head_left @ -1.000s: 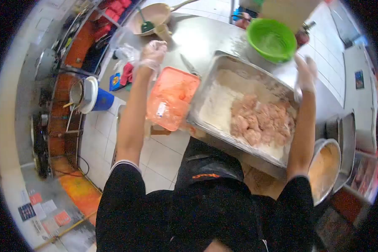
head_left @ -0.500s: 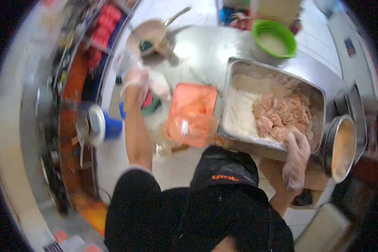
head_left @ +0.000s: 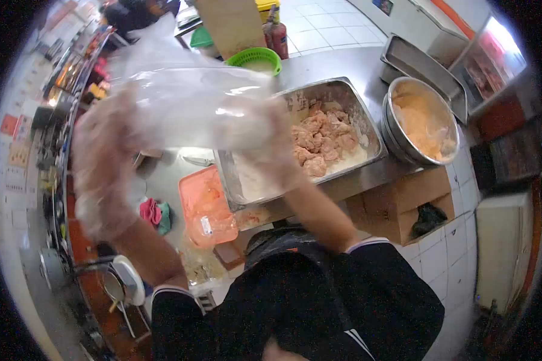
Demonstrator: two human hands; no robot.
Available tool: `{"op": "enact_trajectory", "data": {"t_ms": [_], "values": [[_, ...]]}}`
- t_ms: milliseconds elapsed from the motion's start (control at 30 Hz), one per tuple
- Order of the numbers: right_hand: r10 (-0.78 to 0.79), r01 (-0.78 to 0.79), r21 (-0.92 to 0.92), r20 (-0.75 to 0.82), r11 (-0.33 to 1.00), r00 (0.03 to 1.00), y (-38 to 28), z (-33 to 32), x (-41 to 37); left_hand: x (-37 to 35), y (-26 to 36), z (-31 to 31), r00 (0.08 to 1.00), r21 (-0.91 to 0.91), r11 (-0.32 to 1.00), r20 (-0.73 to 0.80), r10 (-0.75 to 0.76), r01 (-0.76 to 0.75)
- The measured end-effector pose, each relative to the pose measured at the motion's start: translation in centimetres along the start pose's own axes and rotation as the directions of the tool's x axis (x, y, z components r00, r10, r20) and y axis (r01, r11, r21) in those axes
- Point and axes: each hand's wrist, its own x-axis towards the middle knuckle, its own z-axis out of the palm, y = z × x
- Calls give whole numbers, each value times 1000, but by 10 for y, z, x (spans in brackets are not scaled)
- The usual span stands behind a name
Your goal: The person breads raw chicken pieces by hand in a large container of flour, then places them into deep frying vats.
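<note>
A clear plastic bag [head_left: 186, 99] with white powder inside its right end is held up in front of me. My left hand [head_left: 102, 162], in a loose clear glove, grips the bag's left side. Against its right end is my right hand [head_left: 274, 141], closed on the bag; both hands are blurred by motion. Below and right of the bag, a steel tray [head_left: 376, 129] holds white flour and pieces of raw meat [head_left: 322, 138]. An orange-red plastic container [head_left: 193, 198] lies left of the tray.
Right of the tray stands a metal bowl [head_left: 424, 120] of orange powder, beside an elongated steel pan [head_left: 427, 69]. A green basket [head_left: 256, 58] is at the back. Pink and green cloths [head_left: 156, 213] lie at left. A cardboard box [head_left: 379, 210] sits below the table edge.
Both hands have risen over the table with the bag between them. My right hand has left the tray's near edge. The view has swung, showing more of the right side.
</note>
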Motion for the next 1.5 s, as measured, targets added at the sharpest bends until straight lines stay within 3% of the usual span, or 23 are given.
{"op": "enact_trajectory", "data": {"t_ms": [33, 67, 133, 167, 233, 267, 300, 367, 400, 433, 500, 533, 700, 767, 933, 967, 1000, 1133, 1200, 1300, 1400, 1433, 1500], "values": [[24, -37, -145, -89, 989, 996, -49, 13, -13, -2, -11, 22, 997, -102, 994, 66, -27, 34], [-13, -187, -402, -445, 896, 896, -82, 29, -28, -2, -26, 44, 988, -215, 972, 140, -63, 93], [-218, 106, -522, -159, 846, 963, -126, -40, -44, -8, -60, 86, 957, -357, 905, 250, -145, 230], [-310, 125, -718, -131, 685, 942, -153, 8, -47, -12, -83, 110, 942, -389, 865, 241, -235, 315], [-286, 80, -819, -105, 568, 953, -193, 6, -43, -23, -146, 167, 902, -433, 813, 362, -237, 388], [-276, 27, -890, -112, 455, 955, -211, 3, -44, -40, -134, 199, 855, -448, 737, 370, -362, 506], [-262, 12, -901, -114, 434, 958, -228, -3, -38, -57, -145, 237, 817, -646, 501, 456, -353, 576], [-134, 24, -999, 21, 23, 991, -254, -14, -18, -79, -132, 295, 742, -727, 274, 457, -491, 630], [-66, -36, -998, -40, 56, 997, -258, -7, -12, -84, -143, 324, 655, -741, 103, 509, -559, 664], [-41, -47, -998, -48, 37, 998, -263, 2, -4, -91, -142, 344, 650, -752, 74, 511, -562, 655], [25, -212, -933, -229, -291, 973, -273, 14, 18, -103, -134, 378, 579, -774, -231, 604, -548, 589], [76, -157, -891, -209, -427, 975, -279, 12, 29, -111, -118, 381, 640, -807, -256, 581, -502, 532], [226, -251, -925, -320, -285, 920, -266, 52, 51, -119, -117, 406, 663, -741, -369, 669, -337, 561], [230, -228, -827, -389, -515, 892, -265, 54, 68, -118, -101, 399, 634, -747, -391, 664, -397, 538], [258, -239, -905, -340, -352, 904, -245, 51, 83, -127, -104, 406, 711, -717, -572, 635, -303, 397], [263, -95, -767, -330, -635, 907, -241, 53, 87, -129, -108, 404, 707, -634, -657, 675, -212, 408], [268, 60, -537, -318, -841, 910, -237, 56, 92, -127, -110, 400, 707, -636, -652, 675, -211, 412], [212, -168, -797, -346, -579, 914, -232, 28, 99, -131, -109, 382, 589, -593, -655, 762, -270, 468], [222, -78, -687, -338, -722, 914, -225, 32, 102, -129, -117, 373, 577, -583, -675, 769, -277, 452], [149, -159, -697, -360, -699, 921, -182, 58, 86, -131, -133, 371, 500, -601, -602, 791, -353, 526], [121, -93, -567, -329, -819, 937, -174, 53, 97, -117, -164, 343, 419, -473, -398, 881, -221, 786], [109, -84, -533, -321, -842, 941, -173, 47, 98, -105, -177, 332, 534, -443, 323, 791, -300, 837], [187, -11, -568, -289, -823, 939, -182, 39, 87, -84, -177, 316, 869, -384, 806, 398, -296, 450]]}}
